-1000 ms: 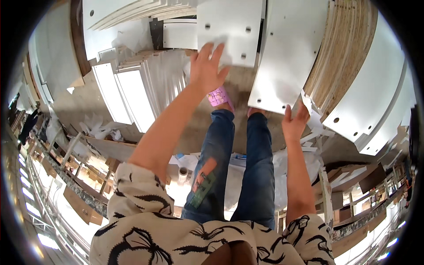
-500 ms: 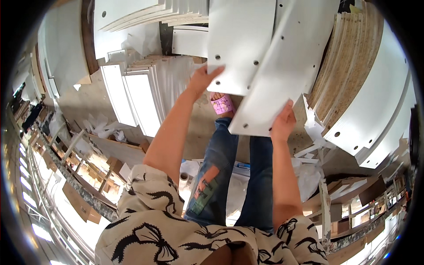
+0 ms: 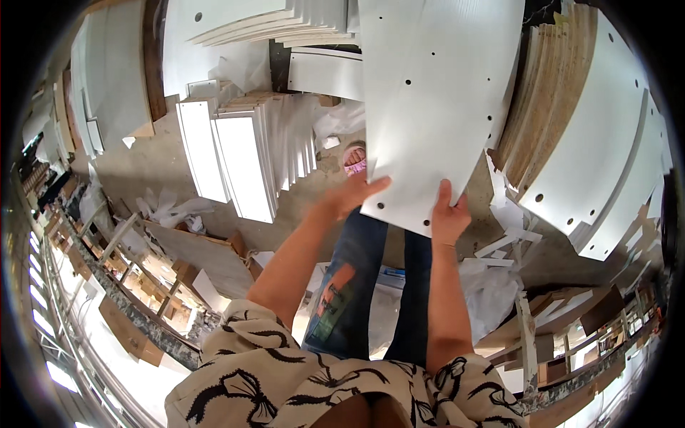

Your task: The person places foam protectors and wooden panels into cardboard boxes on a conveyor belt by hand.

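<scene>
A long white panel (image 3: 435, 121) with drilled holes stretches away from me, its near end above my legs. My left hand (image 3: 353, 192) grips the near left edge, thumb lying on the top face. At the near right corner my right hand (image 3: 451, 214) is closed on the same panel, thumb up on its face and fingers underneath. Whether a second panel lies under this one is hidden from me.
To the left, a stack of white panels (image 3: 242, 157) stands on the floor, with more stacked boards (image 3: 242, 21) beyond. At the right lean brown-edged boards (image 3: 553, 93) and a large white panel (image 3: 592, 143). Plastic wrap (image 3: 489, 292) and scraps lie by my legs.
Two panels were apart, one by each hand; now one panel shows, squared up in front of me. My left hand has moved right and nearer, onto this panel's edge.
</scene>
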{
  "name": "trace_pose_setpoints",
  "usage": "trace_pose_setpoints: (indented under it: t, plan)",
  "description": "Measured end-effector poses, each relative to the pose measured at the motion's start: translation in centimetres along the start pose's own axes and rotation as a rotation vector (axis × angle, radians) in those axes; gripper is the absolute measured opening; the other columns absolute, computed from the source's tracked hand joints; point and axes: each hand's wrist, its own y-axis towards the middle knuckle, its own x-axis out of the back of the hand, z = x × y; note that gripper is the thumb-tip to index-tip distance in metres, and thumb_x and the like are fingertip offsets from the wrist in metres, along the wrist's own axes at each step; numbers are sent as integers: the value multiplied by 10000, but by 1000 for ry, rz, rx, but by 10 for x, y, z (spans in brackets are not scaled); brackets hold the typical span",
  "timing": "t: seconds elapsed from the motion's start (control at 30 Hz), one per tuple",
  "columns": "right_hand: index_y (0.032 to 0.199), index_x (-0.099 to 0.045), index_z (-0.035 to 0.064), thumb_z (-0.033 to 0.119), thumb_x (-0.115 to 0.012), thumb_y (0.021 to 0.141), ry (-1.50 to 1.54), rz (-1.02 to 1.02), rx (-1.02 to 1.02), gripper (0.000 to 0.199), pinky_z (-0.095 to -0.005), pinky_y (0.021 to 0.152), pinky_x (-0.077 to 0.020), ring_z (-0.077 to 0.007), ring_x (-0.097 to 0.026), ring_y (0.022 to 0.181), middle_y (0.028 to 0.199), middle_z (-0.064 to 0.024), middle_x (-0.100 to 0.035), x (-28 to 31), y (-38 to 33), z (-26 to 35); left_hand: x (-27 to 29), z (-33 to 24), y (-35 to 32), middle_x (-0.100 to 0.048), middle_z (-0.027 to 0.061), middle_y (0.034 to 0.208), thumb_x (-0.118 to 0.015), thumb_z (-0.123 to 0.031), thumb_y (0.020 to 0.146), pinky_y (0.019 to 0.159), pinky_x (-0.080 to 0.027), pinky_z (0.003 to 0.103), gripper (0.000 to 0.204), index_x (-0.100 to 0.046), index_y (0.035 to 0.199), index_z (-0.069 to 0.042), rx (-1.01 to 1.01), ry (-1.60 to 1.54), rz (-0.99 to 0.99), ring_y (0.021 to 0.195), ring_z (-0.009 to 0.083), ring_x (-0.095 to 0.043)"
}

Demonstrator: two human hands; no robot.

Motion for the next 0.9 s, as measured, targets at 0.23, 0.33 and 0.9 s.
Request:
trace_pose_setpoints:
  t: [0.23, 0.33, 0.9]
  plan:
    - [1220, -402, -41, 411, -615, 812, -556, -178, 631, 645, -372, 709, -469, -313, -598, 780, 908, -176, -619, 72, 34, 47, -89, 3, -44, -554, 36, 1083, -518, -372, 897, 810, -425, 261, 476, -508, 1181, 10, 66, -94, 30, 928, 108, -522]
    - [1103, -539, -23, 467, -572, 820, -76, 340, -30, 567, -398, 692, -477, -338, -618, 762, 818, -194, -635, 100, 54, 38, -100, 9, -70, -545, 79, 1142, -532, -313, 892, 870, -428, 306, 481, -454, 1225, 25, 132, -201, 104, 1014, 160, -528]
    - [813, -545, 37, 477, -630, 740, -350, -26, 215, 454, -433, 523, -449, -341, -569, 582, 634, -135, -582, 389, -231, 153, -184, -100, -166, -392, 53, 1355, -417, -630, 823, 1029, -284, 462, 719, -347, 1343, -138, -209, -337, 280, 1220, 288, -376]
